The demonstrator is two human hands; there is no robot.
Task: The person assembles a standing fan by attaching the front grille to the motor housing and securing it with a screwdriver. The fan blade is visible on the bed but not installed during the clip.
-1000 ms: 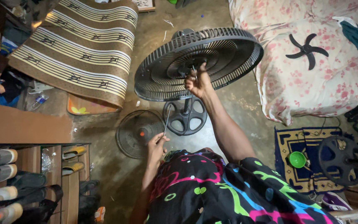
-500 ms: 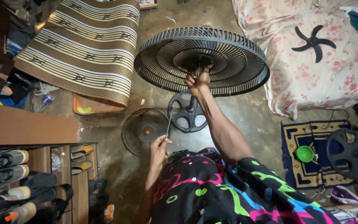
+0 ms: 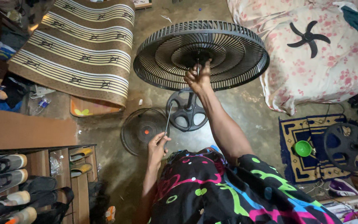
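Note:
A standing fan's black rear guard (image 3: 237, 52) faces up on its pole above a round spoked base (image 3: 186, 112). My right hand (image 3: 198, 77) reaches up into the guard's centre, fingers closed on the thin motor shaft (image 3: 197, 65). My left hand (image 3: 157, 145) is low, near my body, gripping a thin metal screwdriver (image 3: 168, 120) that points up. The fan's front guard (image 3: 143, 129), with a red centre, lies flat on the floor just beyond my left hand. A black fan blade (image 3: 308, 38) lies on the flowered bed cover.
A striped rolled mat (image 3: 75, 45) lies at the far left. A wooden shoe rack (image 3: 25, 182) with several shoes stands at the near left. The bed (image 3: 311, 70) fills the right. A small rug (image 3: 307, 145) carries a green cup (image 3: 303, 148) and a second fan base (image 3: 345, 146).
The view has shifted slightly. The guard has tilted a little flatter and my right hand has stayed at its centre. My left hand keeps the screwdriver low.

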